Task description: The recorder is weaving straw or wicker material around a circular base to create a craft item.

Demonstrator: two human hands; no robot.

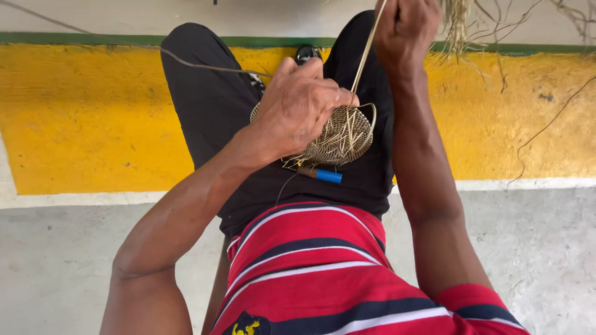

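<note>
A red shirt [323, 273] with white and dark blue stripes is seen nearest the camera, worn above black trousers [211, 105], on whose lap the work is held. A small round woven disc [344, 139] of pale straw is pressed against the lap by the left hand [298, 105], whose fingers are curled over its upper left part and whose thumb is laid near the disc's top edge. Loose straw ends are seen sticking out of the disc's face, and a thin loop of fibre is arched round its right rim. A long pale straw strand [366, 53] is drawn up from the disc to the right hand [406, 28], which is closed in a fist round it near the top of the view. A tool with a blue handle [324, 175] is laid on the lap just below the disc, untouched by either hand. Beyond the knees a yellow painted band [74, 118] with a green edge is seen on the grey concrete floor [56, 260], and a bundle of dry straw [459, 22] is seen just right of the raised fist.
</note>
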